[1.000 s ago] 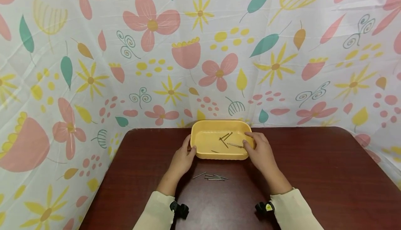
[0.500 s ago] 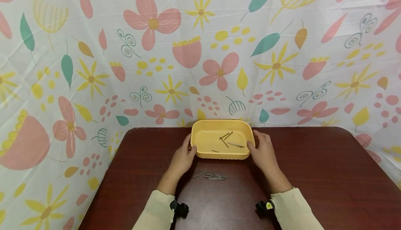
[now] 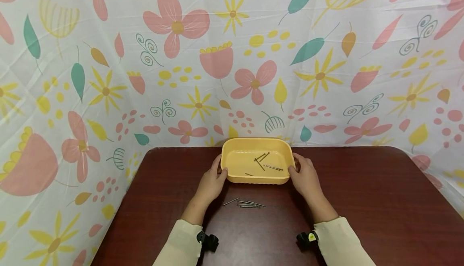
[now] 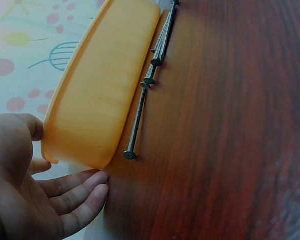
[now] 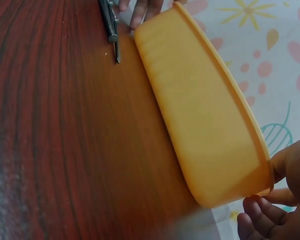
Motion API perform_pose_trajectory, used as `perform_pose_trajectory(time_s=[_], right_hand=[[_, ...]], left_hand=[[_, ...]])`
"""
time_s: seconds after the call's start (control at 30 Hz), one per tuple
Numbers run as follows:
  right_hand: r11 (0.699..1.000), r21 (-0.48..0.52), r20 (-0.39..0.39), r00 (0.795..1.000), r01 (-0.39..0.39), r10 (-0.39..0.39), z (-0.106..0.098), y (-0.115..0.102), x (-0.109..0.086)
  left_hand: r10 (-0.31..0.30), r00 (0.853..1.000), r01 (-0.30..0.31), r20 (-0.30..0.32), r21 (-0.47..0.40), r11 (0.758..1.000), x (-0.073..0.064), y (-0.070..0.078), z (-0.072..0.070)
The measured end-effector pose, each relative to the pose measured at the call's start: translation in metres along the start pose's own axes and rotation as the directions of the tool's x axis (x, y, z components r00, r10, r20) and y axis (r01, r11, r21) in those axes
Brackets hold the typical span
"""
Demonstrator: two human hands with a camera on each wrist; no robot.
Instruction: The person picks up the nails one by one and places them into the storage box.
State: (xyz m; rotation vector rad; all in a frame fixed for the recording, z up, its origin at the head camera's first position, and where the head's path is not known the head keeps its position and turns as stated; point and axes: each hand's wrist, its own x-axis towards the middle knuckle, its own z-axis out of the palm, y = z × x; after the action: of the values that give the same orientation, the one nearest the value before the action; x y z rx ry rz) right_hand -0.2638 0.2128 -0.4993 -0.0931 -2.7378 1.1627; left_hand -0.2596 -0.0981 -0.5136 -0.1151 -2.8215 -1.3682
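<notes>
A yellow plastic tray point(image 3: 237, 163) sits near the back edge of the table, with several nails point(image 3: 259, 164) lying scattered inside, mostly toward its right half. My left hand point(image 3: 211, 182) grips the left end, thumb at the rim; in the left wrist view its fingers point(image 4: 82, 197) reach round the tray's lower corner. At the opposite end my right hand point(image 3: 306, 180) holds the tray between a thumb on the rim and fingers curled outside and below, as the right wrist view shows. In front of the tray, several loose nails point(image 3: 250, 204) lie on the tabletop between my forearms.
The dark red-brown wooden table point(image 3: 377, 193) extends to both sides of the tray. Directly behind its back edge hangs a white curtain point(image 3: 319, 109) with a flower and leaf print. The same fabric runs along the left side.
My right hand has shifted slightly outward, and its thumb has moved from over the tray's inside to the right rim. The left hand and the nails look the same.
</notes>
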Motion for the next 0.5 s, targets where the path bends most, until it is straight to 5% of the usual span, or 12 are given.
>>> perform_pose_trajectory(time_s=[0.5], right_hand=[[1.000,0.022,-0.024,1.000,-0.004,0.004,0.0015,0.0006,0.0012]], left_hand=[[-0.012,1.000,0.012,0.007,-0.009,1.000,-0.0016,0.0018,-0.0015]])
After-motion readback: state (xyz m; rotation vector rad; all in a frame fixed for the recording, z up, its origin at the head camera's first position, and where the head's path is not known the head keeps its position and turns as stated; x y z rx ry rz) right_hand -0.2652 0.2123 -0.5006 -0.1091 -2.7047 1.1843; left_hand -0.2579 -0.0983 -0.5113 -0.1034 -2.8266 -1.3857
